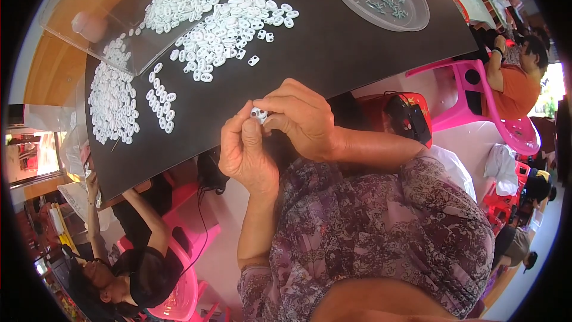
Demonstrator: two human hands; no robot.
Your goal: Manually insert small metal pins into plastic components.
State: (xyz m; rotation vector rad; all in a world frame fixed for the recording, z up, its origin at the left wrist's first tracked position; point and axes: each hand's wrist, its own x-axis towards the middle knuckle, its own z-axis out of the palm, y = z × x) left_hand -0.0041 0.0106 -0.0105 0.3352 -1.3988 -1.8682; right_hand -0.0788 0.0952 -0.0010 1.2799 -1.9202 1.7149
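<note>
In front of my body, near the table's front edge, I hold one small white plastic piece [258, 113] with dark round holes. My left hand [247, 152] pinches it between thumb and fingers from the left. From the right, the fingertips of my right hand [307, 113] close on the same piece and partly cover it. Beyond my hands lies a heap of similar white oval pieces [220, 36] with holes, and a few strays [254, 61] lie at its near edge. A smaller cluster [161, 98] is spread to the left of that heap.
On the dark table [333, 53] stands a round clear plastic tray [420, 15] holding small greenish parts [384, 3]. A clear box [59, 15] lies at far left, beside more white pieces [113, 104]. One person [128, 274] sits lower left; another [512, 86] sits right, by a pink chair [459, 89].
</note>
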